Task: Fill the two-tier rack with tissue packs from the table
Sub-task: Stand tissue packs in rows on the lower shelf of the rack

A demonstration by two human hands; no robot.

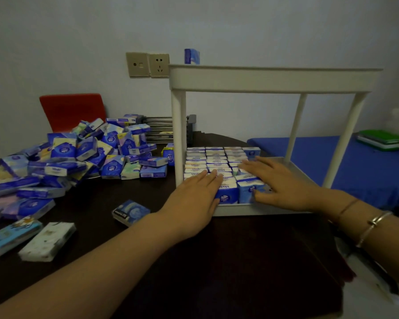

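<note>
I see the dark table filling the lower view, with the white two-tier rack standing toward its right edge, near the far side. The rack's lower tier holds rows of tissue packs standing on edge, filling its left part from back to front; on the upper tier one blue pack shows above the rim at the back left corner. A big loose heap of packs covers the table's left side, spreading to its left edge, and a single dark blue pack lies apart between the heap and the rack. My left hand lies flat, fingers straight, on the front packs of the lower tier. My right hand is flat too, fingers spread over the packs beside it, thumb against the front of a pack. A bracelet circles the right wrist.
</note>
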